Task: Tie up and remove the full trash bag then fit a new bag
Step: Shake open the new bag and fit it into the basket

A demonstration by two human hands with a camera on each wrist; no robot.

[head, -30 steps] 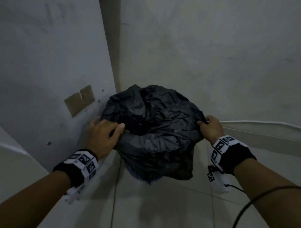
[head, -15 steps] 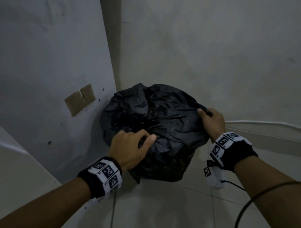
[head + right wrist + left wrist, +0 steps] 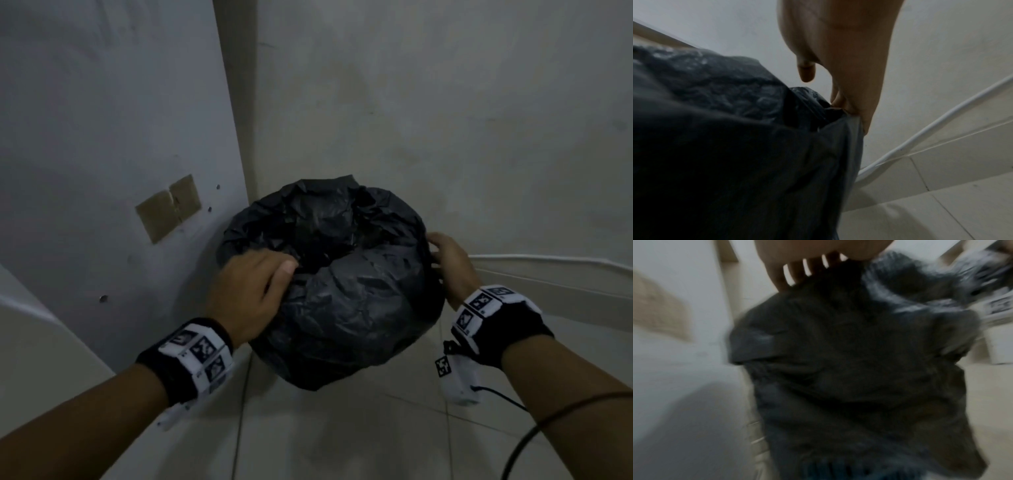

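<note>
A full black trash bag (image 3: 346, 294) bulges over a bin in the corner; the bin is almost hidden, with only a bluish strip (image 3: 838, 470) showing under the plastic. My left hand (image 3: 253, 287) lies on the bag's upper left, thumb stretched toward the dark hollow at the mouth. In the blurred left wrist view its fingers (image 3: 797, 270) reach out spread, tips behind a fold of the bag (image 3: 849, 369). My right hand (image 3: 448, 263) holds the bag's right edge. There its fingers (image 3: 838, 102) pinch the rim of the bag (image 3: 735, 146), and the thumb hangs free.
Two grey walls meet right behind the bag. A brown tape patch (image 3: 168, 207) sits on the left wall. A white conduit (image 3: 548, 258) runs low along the right wall. Pale floor tiles (image 3: 325, 428) lie in front, and a black cable (image 3: 534, 435) trails from my right wrist.
My left hand left the bag's left rim, drew plastic across the middle, then slid up and left. The mouth looks more covered. The right hand stayed at the right edge.
</note>
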